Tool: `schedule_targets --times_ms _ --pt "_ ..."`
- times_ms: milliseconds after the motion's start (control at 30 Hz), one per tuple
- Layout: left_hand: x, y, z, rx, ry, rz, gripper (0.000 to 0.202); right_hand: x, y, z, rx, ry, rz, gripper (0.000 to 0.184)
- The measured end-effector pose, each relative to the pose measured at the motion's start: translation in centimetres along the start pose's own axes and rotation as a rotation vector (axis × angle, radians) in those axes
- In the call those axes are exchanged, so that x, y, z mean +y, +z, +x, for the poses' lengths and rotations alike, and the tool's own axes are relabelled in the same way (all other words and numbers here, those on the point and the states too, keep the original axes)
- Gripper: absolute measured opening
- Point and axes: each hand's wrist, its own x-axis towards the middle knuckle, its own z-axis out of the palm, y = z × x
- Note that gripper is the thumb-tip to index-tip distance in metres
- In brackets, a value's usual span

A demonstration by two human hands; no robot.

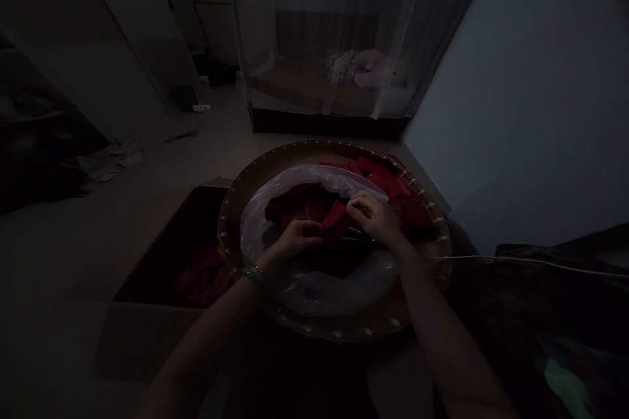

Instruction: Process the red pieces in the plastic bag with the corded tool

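Between my two hands is a small red piece (335, 222), cloth or paper; the dim light hides which. My left hand (301, 237) pinches its lower left side, with a bracelet on that wrist. Fingers of my right hand (371, 215) close on its upper right edge. Beneath both hands lies an open clear plastic bag (314, 291), its rim spread wide and more red pieces (297, 209) inside. The bag rests in a round woven bamboo tray (227, 209). Thin shiny lines show just below my right hand, too dark to name.
Several red pieces (388, 180) are heaped at the tray's far right. An open cardboard box (147, 314) holding red items stands at the left. A white cord (515, 260) runs off rightward. Beyond are a netted bed (304, 88) and a pale wall (531, 98).
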Motion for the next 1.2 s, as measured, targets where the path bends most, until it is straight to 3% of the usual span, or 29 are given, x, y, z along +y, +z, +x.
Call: schedule_targets --times_ms 100,233,467,667,967,1067,1200 --pt "-0.2 0.1 0.1 0.041 0.037 0.041 0.037 -0.9 0.7 -0.2 -0.084 -0.023 0.004 0.03" --pt "-0.3 0.1 0.1 0.072 0.054 0.067 0.035 -0.9 1.7 -0.3 -0.169 0.056 0.032 0.032" --pt "-0.3 0.1 0.0 0.051 0.034 0.003 0.037 0.4 0.2 -0.3 -0.006 0.028 0.033 0.026" --pt "-0.2 0.1 0.0 0.065 0.028 0.021 0.04 -0.2 0.7 -0.6 -0.197 0.074 0.039 0.033" --pt "1.0 0.1 -0.4 -0.049 -0.01 -0.038 0.045 -1.2 0.2 -0.6 0.057 0.183 0.04 0.043" --pt "1.2 0.2 -0.3 -0.035 0.007 -0.035 0.047 -1.7 0.2 -0.6 0.05 0.213 0.067 0.042" --pt "1.9 0.9 0.1 -0.007 0.036 -0.029 0.047 -1.5 1.2 -0.7 -0.055 0.19 0.18 0.037"
